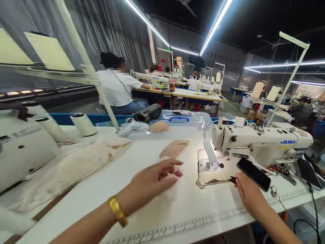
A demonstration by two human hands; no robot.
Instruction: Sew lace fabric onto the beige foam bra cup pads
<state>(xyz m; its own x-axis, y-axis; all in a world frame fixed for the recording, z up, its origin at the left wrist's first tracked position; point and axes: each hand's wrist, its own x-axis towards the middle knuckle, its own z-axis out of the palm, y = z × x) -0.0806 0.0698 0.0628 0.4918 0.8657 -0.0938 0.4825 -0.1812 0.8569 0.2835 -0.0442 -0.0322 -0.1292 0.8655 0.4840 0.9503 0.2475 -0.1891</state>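
Observation:
My left hand point(154, 178), with a gold band on the wrist, is over the white tabletop with its fingers apart and nothing in them. Just beyond its fingertips lies a fanned row of beige oval fabric pieces point(175, 149). My right hand point(250, 195) is closed around small thread snips point(233, 179), whose dark tips point left; the rest is hidden in the fingers. It rests beside a black phone point(254, 173), in front of a white JUKI sewing machine point(264, 142). The machine's lamp lights the metal needle plate point(207, 165).
Another stack of beige ovals point(159, 126) sits near a clear plastic box lid point(189, 127). Cream fabric point(73, 166) and thread cones point(83, 124) are at left. Keys point(276, 195) lie near the ruler tape point(198, 222) along the front edge. A person in white point(118, 88) sits beyond.

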